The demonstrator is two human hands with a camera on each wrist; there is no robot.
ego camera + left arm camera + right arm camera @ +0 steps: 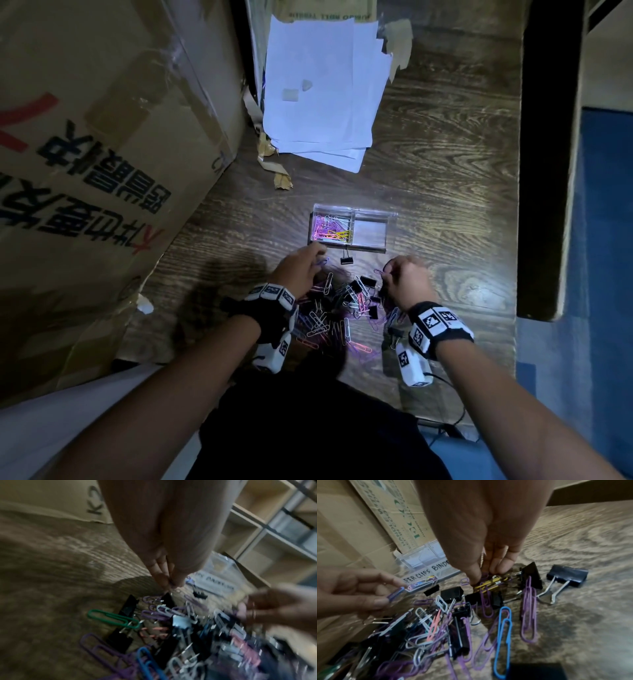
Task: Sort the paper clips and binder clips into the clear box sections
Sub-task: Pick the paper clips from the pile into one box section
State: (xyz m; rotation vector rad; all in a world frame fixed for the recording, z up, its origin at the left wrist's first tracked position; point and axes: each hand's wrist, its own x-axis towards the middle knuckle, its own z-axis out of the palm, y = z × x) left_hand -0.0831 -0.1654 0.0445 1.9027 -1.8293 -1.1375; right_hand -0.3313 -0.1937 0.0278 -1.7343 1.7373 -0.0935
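The person stands over a wooden table (445, 144) and works with both hands above a mixed pile of paper clips (329, 325) and black binder clips (363, 284). The left hand (298, 272) pinches one purple paper clip (321, 262) between thumb and fingers, just beside the near edge of the clear box (352, 209). The right hand (406, 279) has its fingers curled down together at the right side of the pile; in the right wrist view the fingertips (474, 574) press into a small bunch of yellow and purple clips (489, 584), and it seems to pinch a purple one, though I cannot tell exactly which.

The clear box has two sections. The left section (331, 226) holds many coloured paper clips: pink, yellow, white. The right section (371, 230) shows only a pale bottom. Handwritten labels on its front wall read "PER CLIPS" and "BINDE". One small binder clip (346, 259) lies apart from the pile, touching nearly the box front.

A large cardboard carton (96, 154) stands at the left, and loose white paper sheets (318, 85) lie farther back on the table.
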